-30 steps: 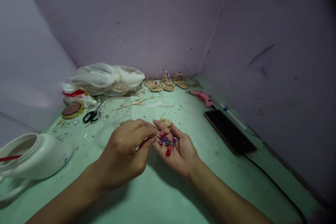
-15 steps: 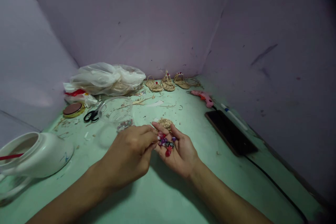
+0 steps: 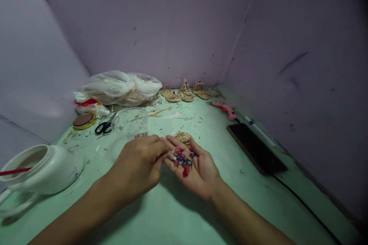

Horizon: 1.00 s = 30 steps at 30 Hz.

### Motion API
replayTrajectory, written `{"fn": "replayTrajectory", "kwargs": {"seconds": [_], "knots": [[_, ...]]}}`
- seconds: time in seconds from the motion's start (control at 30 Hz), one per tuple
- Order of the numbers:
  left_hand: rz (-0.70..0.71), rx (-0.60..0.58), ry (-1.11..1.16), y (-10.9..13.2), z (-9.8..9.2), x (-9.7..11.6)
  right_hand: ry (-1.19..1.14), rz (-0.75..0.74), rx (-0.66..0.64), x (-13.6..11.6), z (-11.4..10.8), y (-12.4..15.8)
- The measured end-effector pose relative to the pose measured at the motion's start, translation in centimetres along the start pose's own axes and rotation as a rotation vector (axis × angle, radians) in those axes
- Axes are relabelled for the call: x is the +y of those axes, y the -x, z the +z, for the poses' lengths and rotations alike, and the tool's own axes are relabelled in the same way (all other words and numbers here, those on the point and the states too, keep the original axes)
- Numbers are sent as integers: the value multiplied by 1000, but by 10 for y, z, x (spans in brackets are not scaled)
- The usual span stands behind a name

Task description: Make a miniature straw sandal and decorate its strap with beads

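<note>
My right hand [image 3: 201,172] is palm up with its fingers stretched out. A small heap of colourful beads [image 3: 181,158], red, purple, pink and dark, rests in its palm. My left hand [image 3: 139,164] is at the fingertips of the right, thumb and fingers pinched together. Whatever is in that pinch is hidden. Just beyond the right fingers lies a woven straw piece [image 3: 184,138], partly covered by the hand. Behind my left hand stands a round clear plastic container [image 3: 130,120], and a few beads show at its near side.
Small woven sandals [image 3: 186,94] line the back wall beside a plastic bag [image 3: 120,88]. Scissors [image 3: 104,127], a round tin [image 3: 84,120] and a white pitcher [image 3: 54,170] are on the left. On the right are a pink glue gun [image 3: 225,109], a phone [image 3: 255,147] and a pen [image 3: 260,131].
My left hand has drawn slightly left, off the beads, uncovering more of them. The right palm has flattened a little. The whole view has shifted slightly.
</note>
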<state>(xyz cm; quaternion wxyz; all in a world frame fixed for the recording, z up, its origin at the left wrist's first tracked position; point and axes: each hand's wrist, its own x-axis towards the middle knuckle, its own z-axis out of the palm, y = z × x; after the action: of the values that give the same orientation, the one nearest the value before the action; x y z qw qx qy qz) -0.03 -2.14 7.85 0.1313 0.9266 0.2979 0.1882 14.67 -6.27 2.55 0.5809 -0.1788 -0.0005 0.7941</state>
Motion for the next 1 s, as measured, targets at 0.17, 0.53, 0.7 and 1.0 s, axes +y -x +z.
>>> {"fn": "replayTrajectory", "kwargs": {"seconds": [0.17, 0.53, 0.7, 1.0], "knots": [[8, 36, -20, 0, -1, -1, 16, -10, -4, 1, -1, 0], [236, 59, -48, -1, 23, 10, -5, 41, -20, 2, -3, -1], [187, 114, -129, -3, 24, 3, -41, 50, -47, 5, -5, -3], [305, 86, -29, 3, 29, 12, -61, 78, -5, 3, -4, 0]]}}
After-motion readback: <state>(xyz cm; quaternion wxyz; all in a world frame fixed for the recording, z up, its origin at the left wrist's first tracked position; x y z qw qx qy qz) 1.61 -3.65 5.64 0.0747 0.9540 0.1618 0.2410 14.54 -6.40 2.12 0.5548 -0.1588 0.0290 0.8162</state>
